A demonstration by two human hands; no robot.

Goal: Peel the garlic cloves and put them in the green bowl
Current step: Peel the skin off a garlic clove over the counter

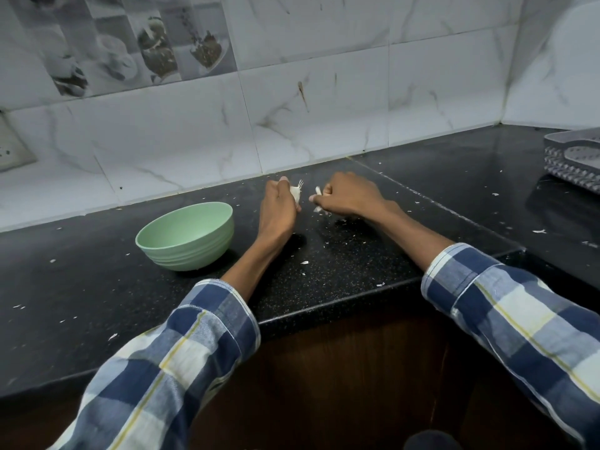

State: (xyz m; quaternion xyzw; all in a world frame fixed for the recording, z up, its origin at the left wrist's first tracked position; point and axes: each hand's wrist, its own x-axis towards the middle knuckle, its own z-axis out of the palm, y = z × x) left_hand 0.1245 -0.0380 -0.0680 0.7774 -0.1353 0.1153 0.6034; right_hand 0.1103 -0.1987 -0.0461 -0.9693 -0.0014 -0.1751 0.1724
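The left hand [278, 203] grips a garlic piece [295, 191]; the right hand [349, 194] pinches what looks like torn skin [318, 190]. Peel in small tugs, keeping the clove over the table [341, 264] near the green bowl [185, 235].

Counter [357, 264]: black, speckled | bowl [185, 237] centre-left | basket [573, 157] right edge | peel scraps [304, 262] scattered

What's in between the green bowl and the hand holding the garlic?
Only bare black countertop shows between the green bowl and the left hand gripping the garlic, seen from the head camera.
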